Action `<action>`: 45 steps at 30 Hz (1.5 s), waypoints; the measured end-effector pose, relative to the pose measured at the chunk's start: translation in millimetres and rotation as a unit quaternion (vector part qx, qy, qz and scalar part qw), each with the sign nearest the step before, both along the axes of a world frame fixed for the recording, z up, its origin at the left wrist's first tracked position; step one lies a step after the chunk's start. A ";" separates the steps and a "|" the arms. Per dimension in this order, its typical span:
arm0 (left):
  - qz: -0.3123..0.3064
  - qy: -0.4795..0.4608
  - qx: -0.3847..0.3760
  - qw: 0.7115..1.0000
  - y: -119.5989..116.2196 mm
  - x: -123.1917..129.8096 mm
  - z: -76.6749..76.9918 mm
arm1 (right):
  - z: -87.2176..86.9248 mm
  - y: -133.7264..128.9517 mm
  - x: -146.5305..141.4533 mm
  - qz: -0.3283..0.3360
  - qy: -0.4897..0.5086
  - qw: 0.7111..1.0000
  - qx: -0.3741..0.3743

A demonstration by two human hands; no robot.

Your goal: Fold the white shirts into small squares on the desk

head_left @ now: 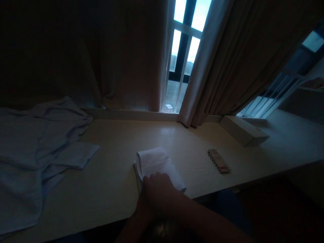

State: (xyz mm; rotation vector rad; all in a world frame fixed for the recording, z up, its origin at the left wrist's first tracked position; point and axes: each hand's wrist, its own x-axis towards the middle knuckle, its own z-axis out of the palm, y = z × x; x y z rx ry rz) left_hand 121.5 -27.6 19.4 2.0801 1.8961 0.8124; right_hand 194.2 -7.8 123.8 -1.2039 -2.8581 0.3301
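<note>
A folded white cloth lies on the pale table near its front edge. My right hand rests at the cloth's near side, knuckles up and fingers curled in against its edge. Beside and partly beneath it is my left hand, close to the cloth's near left corner; its fingers are hidden behind my right hand and in the dark. At the far left a heap of rumpled white cloth spreads over the table.
A blurred, pixelated narrow object lies right of the folded cloth. Behind it, a pale box stands near the window side. Brown curtains hang along the table's back edge, parted at a bright window.
</note>
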 end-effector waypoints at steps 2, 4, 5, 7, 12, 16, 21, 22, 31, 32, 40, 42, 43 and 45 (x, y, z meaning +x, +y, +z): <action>-0.007 -0.002 0.020 1.000 -20.1 -22.1 -3.8 | -5.5 -7.4 21.5 0.021 0.035 0.999 -0.028; 0.011 -0.023 0.031 0.999 -30.5 -43.0 -3.2 | -15.3 -16.6 48.4 0.027 0.114 0.991 -0.064; 0.026 -0.038 0.027 0.999 -32.0 -51.8 -1.5 | -22.1 -21.8 62.3 0.022 0.172 0.981 -0.084; 0.067 -0.081 -0.003 0.994 -30.2 -64.6 3.7 | -38.0 -30.4 87.6 -0.017 0.264 0.959 -0.098; 0.185 -0.283 -0.108 0.935 -25.2 -68.0 19.2 | -71.9 -22.9 119.5 -0.143 0.341 0.929 -0.023; 0.158 -0.415 -0.187 0.876 -31.2 -58.2 25.9 | -81.7 -4.8 124.6 -0.157 0.323 0.933 -0.029; 0.126 -0.436 -0.233 0.860 -32.5 -63.2 22.2 | -81.5 0.6 129.9 -0.079 0.287 0.951 -0.080; 0.119 -0.434 -0.242 0.859 -32.6 -65.1 21.5 | -80.9 1.0 129.6 -0.082 0.291 0.950 -0.079; 0.036 -0.634 -0.300 0.712 -42.3 -45.0 22.9 | -80.1 -19.1 92.2 -0.108 0.225 0.968 0.027; 0.041 -0.649 -0.293 0.701 -42.1 -42.9 23.4 | -82.5 -24.4 88.4 -0.098 0.200 0.974 0.040; 0.059 -0.600 -0.255 0.756 -40.7 -43.3 21.1 | -97.5 -43.2 90.2 -0.017 0.130 0.991 0.039; 0.059 -0.574 -0.241 0.780 -40.6 -42.7 15.2 | -98.4 -41.2 93.8 -0.013 0.120 0.992 0.036; 0.058 -0.577 -0.237 0.779 -40.6 -41.2 12.7 | -99.5 -39.8 95.4 -0.015 0.115 0.993 0.037; 0.052 -0.615 -0.236 0.751 -40.9 -35.7 10.4 | -103.9 -36.8 97.2 -0.019 0.108 0.993 0.048</action>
